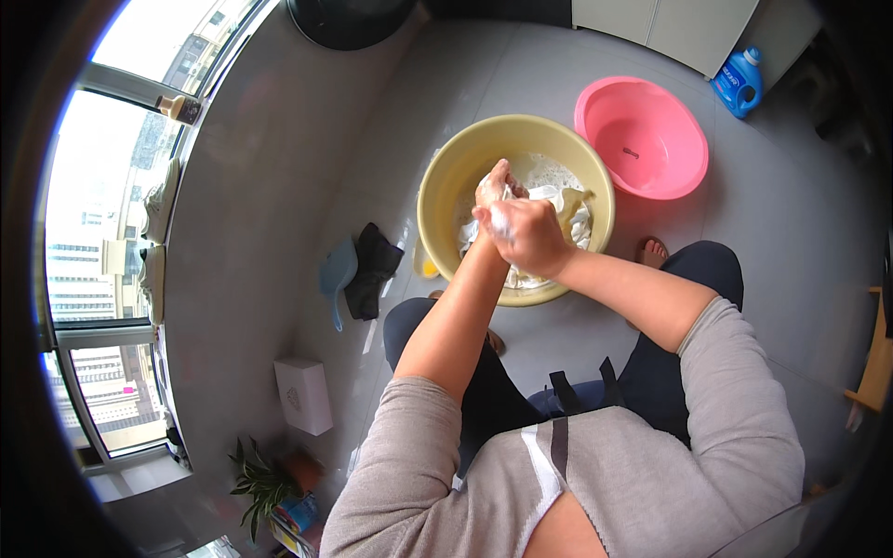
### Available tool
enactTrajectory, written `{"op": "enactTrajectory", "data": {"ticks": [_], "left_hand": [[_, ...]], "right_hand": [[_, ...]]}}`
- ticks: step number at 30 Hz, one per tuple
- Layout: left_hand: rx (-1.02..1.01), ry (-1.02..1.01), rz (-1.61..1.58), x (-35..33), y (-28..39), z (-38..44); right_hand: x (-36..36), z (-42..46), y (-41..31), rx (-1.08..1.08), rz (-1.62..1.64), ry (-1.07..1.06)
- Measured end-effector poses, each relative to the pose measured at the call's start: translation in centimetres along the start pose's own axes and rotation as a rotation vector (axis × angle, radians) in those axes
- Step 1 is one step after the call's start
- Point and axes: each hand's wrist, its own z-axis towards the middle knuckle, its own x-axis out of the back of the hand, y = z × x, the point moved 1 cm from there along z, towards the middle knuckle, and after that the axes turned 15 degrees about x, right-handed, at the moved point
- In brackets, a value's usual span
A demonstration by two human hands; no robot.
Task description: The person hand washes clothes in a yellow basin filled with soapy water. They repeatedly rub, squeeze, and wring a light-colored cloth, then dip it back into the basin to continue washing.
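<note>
Over a yellow plastic basin (430,160) on the floor, my two hands are close together and crossed at the wrists. My right hand (538,234) is curled into a fist across my left wrist, with blurred, soapy white cloth (500,220) showing at its thumb side. Beyond it, my left hand (494,187) points away from me, wet with suds; its palm is hidden, so I cannot tell whether it holds anything. Below them, white fabric (580,227) with a yellowish part lies bunched in the basin, among foamy water (548,171).
A pink plastic basin (673,150) touches the yellow one at the far right. A blue detergent bottle (738,82) stands by a white cabinet (670,24). Left are a light-blue dustpan-like scoop (338,268), dark cloth (373,272), a white box (303,396) and a potted plant (261,481).
</note>
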Motion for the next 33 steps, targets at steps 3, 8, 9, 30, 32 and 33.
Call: {"op": "enactTrajectory", "data": {"ticks": [3, 8, 9, 30, 32, 33], "left_hand": [[0.343, 0.527, -0.086, -8.3, 1.6, -1.9], [-0.047, 0.133, -0.225, 2.1, -3.1, -0.7], [0.12, 0.11, 0.028, 3.2, -2.3, -0.3], [0.113, 0.397, 0.164, -6.1, 3.7, -2.9], [0.078, 0.404, 0.145, -5.6, 3.6, -2.8], [0.081, 0.403, 0.139, -5.7, 3.6, -2.8]], "right_hand": [[1.3, 0.3, 4.5, -0.34, -0.043, -0.107], [-0.1, 0.1, -0.8, -0.024, 0.056, -0.042], [0.1, 0.2, 0.1, -0.101, 0.039, -0.054], [2.1, 0.1, 8.5, -0.552, 0.324, -0.108], [1.8, -0.3, 7.9, -0.578, 0.415, -0.181], [1.4, -0.6, 7.8, -0.574, 0.46, -0.156]]}}
